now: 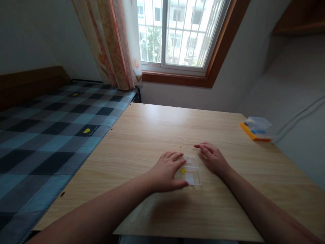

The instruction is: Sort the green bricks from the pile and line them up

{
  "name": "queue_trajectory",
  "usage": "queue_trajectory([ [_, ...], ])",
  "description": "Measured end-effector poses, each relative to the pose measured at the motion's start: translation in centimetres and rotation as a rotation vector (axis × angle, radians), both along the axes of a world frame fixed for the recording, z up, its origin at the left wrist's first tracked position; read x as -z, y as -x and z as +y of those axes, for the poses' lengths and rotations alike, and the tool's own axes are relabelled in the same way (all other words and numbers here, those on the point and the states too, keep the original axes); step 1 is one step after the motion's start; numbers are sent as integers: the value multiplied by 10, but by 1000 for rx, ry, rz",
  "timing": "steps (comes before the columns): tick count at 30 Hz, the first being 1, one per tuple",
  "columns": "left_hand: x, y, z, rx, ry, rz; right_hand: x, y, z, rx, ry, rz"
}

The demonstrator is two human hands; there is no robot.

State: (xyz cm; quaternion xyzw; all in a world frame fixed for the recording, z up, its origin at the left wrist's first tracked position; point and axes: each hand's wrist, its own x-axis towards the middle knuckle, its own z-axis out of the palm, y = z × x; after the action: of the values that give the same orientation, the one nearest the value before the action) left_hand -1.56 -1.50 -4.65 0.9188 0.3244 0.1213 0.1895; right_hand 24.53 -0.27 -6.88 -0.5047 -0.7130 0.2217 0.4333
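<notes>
Transparent box (193, 168) lies on the desk (122, 142), its left edge partly hidden by the spread, unclenched left hand (169, 171); yellow bits (183, 171) inside are too small to identify. Whether the right hand (213, 157), just beside it, pinches anything, I cannot tell.

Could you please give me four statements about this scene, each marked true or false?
1. The left hand is at the clear case. True.
2. The right hand is inside the orange box. False: it is well apart from that box.
3. A tiny yellow piece lies on the table, outside the clear case. True.
4. The curtain hangs right of the window. False: it hangs left.
</notes>
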Motion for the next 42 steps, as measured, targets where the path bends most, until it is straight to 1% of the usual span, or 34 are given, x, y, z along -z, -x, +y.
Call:
queue_trajectory([
  [3, 1, 1, 0, -2, 0, -14, 8, 3, 14, 19, 102, 7],
  [5, 1, 1, -1, -5, -1, -14, 9, 6, 23, -17, 128, -41],
  [8, -1, 1, -1, -11, 2, -12, 6, 13, 41, -95, 107, -132],
  [13, -3, 1, -1, -9, 8, -5, 2, 30, 67, -182, 83, -194],
  [17, -2, 1, -1, -11, 12, -13, 2, 37, 73, -254, 47, -230],
  [22, 1, 1, 0, -8, 8, -7, 5, 36, 73, -229, 25, -257],
  [25, 2, 1, 0, -10, 4, -6, 1, 33, 62, -157, 73, -149],
  [28, 2, 1, -1, -11, -3, -4, -15, 22, 32, -116, 113, -28],
  [29, 2, 1, -1, -12, -3, -1, -22, 18, 19, -159, 122, -53],
  [31, 0, 1, -1, -15, 5, 8, -36, 11, -9, -291, 153, -147],
  [33, -2, 0, -2, -21, 16, 16, -43, 8, -32, -394, 186, -237],
  [34, -3, 0, -2, -25, 20, 19, -43, 9, -40, -416, 178, -278],
  [36, -5, -1, -2, -32, 23, 25, -37, 14, -49, -394, 146, -353],
  [40, -5, -2, -2, -32, 23, 23, -19, 24, -49, -377, 94, -412],
  [42, -4, -1, -2, -31, 20, 15, -16, 25, -47, -382, 68, -396],
])
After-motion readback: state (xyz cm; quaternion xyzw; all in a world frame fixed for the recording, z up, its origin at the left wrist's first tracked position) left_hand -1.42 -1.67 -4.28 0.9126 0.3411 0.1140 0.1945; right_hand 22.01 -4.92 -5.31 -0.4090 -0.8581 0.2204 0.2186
